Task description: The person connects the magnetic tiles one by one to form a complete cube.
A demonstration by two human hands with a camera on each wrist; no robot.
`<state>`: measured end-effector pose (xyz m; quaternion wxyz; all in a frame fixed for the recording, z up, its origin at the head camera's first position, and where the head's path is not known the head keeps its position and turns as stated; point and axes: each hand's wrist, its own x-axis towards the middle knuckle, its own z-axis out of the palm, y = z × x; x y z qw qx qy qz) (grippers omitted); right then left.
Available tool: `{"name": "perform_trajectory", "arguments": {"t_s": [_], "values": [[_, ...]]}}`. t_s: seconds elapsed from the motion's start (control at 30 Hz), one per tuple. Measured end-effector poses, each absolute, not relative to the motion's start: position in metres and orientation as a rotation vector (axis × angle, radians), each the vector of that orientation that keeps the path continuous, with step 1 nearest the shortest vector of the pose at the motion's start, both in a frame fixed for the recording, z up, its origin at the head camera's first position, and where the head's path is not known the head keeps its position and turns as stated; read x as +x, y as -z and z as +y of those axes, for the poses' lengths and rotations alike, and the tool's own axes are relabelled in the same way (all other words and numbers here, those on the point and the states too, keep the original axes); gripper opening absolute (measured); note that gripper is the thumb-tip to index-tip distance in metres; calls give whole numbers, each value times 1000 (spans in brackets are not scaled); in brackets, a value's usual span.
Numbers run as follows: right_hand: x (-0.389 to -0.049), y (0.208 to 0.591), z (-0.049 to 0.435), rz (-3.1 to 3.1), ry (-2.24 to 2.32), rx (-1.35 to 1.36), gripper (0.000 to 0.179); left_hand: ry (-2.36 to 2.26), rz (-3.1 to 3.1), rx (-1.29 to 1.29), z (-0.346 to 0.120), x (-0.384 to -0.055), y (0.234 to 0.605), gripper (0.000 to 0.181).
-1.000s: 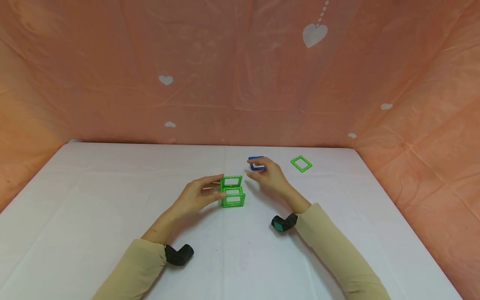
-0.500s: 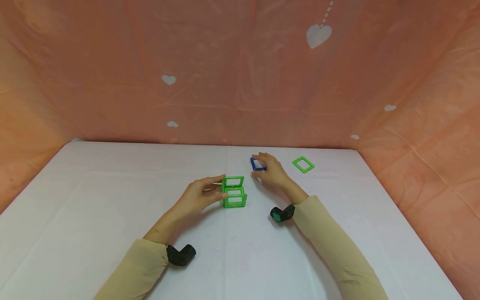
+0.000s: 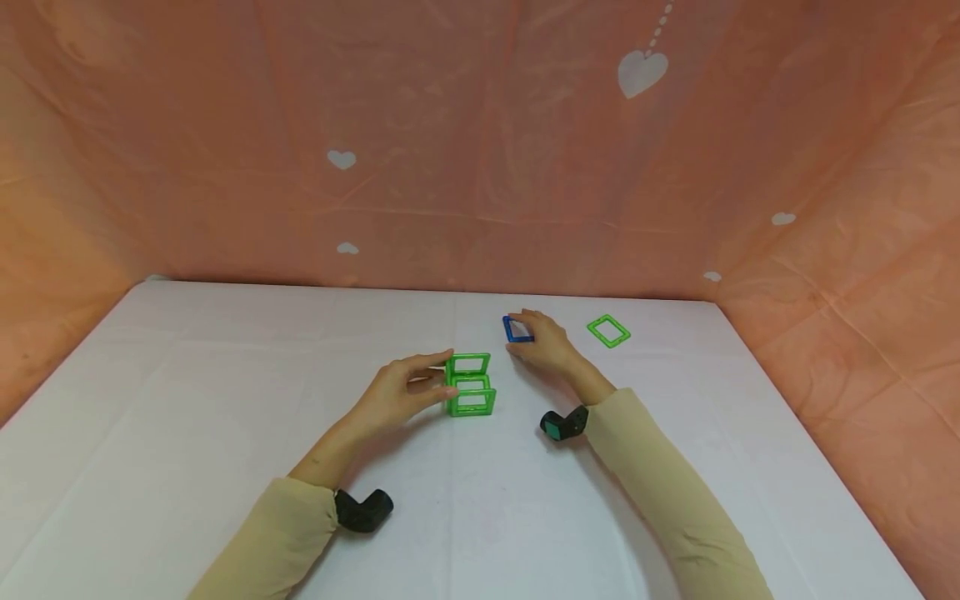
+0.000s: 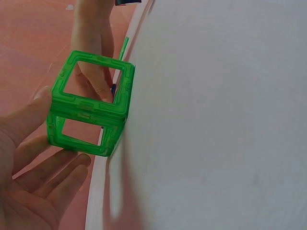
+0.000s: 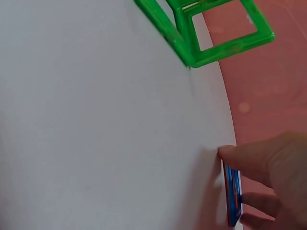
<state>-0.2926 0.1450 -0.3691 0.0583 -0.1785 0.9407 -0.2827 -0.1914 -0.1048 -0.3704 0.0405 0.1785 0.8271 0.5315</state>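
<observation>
My left hand (image 3: 401, 392) holds an open box of green magnetic tiles (image 3: 472, 408) by its left side, thumb at the near edge and fingers at the far side. In the left wrist view the thumb presses one edge of the green box (image 4: 88, 106) and the fingertips lie along its lower part. Farther back, my right hand (image 3: 546, 343) grips a blue square magnetic tile (image 3: 507, 328) by its edges on the table. The right wrist view shows the blue tile (image 5: 233, 194) edge-on between thumb and fingers. Part of it is hidden by the hand.
A single green square tile (image 3: 608, 331) lies flat beyond the right hand. The white-covered table (image 3: 225, 375) ends at an orange curtain (image 3: 480, 167) with pale hearts. Black wrist cameras (image 3: 363, 511) stick out from both sleeves.
My right hand has closed in on the blue tile, its thumb coming to the near edge, and the tile has turned slightly. The left hand keeps its hold; the view has shifted a little.
</observation>
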Motion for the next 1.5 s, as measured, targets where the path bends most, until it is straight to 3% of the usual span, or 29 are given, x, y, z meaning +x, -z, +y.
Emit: {"name": "perform_trajectory", "arguments": {"t_s": [0.5, 1.5], "values": [[-286, 368, 146, 2876, 801, -459, 58, -1607, 2561, 523, -103, -191, 371, 57], [-264, 367, 158, 2797, 1072, -751, 50, -1631, 2544, 516, -102, -191, 371, 57]]}}
